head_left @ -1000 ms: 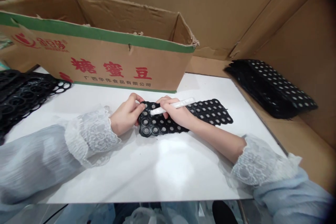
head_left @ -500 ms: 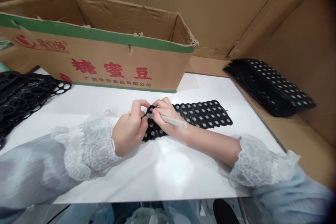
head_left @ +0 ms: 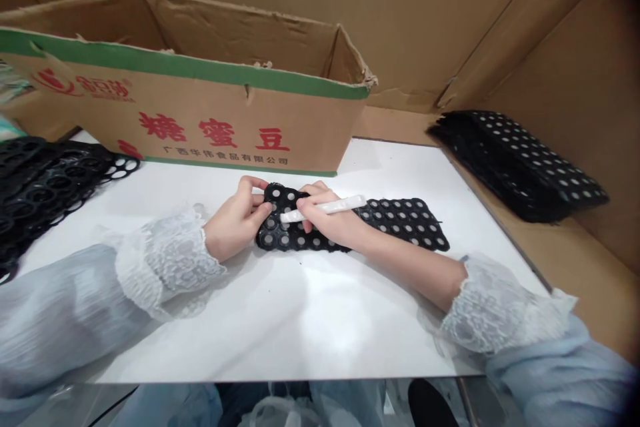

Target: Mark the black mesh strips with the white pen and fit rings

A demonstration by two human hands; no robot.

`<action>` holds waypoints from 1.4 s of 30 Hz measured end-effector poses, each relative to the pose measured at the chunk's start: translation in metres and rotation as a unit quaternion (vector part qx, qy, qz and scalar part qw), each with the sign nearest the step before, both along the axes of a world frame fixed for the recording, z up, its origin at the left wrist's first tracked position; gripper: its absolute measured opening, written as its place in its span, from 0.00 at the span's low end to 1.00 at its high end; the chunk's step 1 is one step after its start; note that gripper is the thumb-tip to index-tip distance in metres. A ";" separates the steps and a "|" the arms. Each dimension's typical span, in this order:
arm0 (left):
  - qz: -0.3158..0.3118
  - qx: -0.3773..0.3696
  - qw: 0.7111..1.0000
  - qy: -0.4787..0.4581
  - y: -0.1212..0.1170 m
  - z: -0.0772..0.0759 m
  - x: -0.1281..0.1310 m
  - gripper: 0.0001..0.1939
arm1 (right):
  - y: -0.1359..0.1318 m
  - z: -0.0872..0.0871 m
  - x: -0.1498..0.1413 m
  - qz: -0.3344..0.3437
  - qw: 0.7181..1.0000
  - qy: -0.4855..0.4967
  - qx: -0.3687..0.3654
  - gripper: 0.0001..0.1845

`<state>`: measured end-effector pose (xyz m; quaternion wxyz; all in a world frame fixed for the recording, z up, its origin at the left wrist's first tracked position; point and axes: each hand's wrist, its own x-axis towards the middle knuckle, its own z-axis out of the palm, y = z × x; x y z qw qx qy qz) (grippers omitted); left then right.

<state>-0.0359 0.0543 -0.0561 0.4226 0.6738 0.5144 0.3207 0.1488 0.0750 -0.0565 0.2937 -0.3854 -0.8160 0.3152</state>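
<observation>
A black sheet [head_left: 405, 219] with rows of pale round discs lies on the white table [head_left: 260, 320]. My left hand [head_left: 236, 219] pinches the sheet's left end between thumb and fingers. In my right hand [head_left: 333, 219] is a slim white stick-shaped tool [head_left: 345, 203], gripped like a pen, its lower left end over the discs near the left end. Whether that tip touches a disc I cannot tell. My right hand rests across the middle of the sheet and hides part of it.
Behind the hands stands an open cardboard box [head_left: 240, 120] with a green rim. Black sheets with round holes [head_left: 55, 180] are piled at the left. A stack of disc-dotted black sheets [head_left: 525, 167] sits on cardboard at the right. Cardboard walls [head_left: 450, 13] enclose the back and right.
My left hand has shifted left and slightly up, and the sheet's left end now shows more fully. The white tool has swung so its rear end points up to the right.
</observation>
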 end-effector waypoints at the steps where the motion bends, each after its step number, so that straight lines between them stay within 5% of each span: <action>1: -0.006 -0.008 1.000 -0.002 -0.002 0.001 0.000 0.15 | 0.000 0.000 -0.001 -0.002 1.000 -0.004 0.001 0.23; 7: -0.081 -0.013 0.990 0.115 -0.007 0.007 -0.007 0.14 | -0.006 0.003 -0.005 0.003 0.999 -0.038 -0.014 0.24; 21: -0.050 0.063 0.976 0.202 -0.012 0.004 -0.008 0.08 | -0.008 0.000 -0.007 -0.020 0.999 -0.011 -0.036 0.22; 31: -0.033 0.090 0.940 0.327 -0.013 0.009 -0.009 0.09 | -0.011 -0.001 -0.008 -0.026 0.999 -0.016 -0.023 0.20; 42: -0.025 0.052 0.957 0.286 -0.016 0.013 -0.011 0.09 | -0.014 0.000 -0.007 -0.025 0.999 -0.022 -0.018 0.20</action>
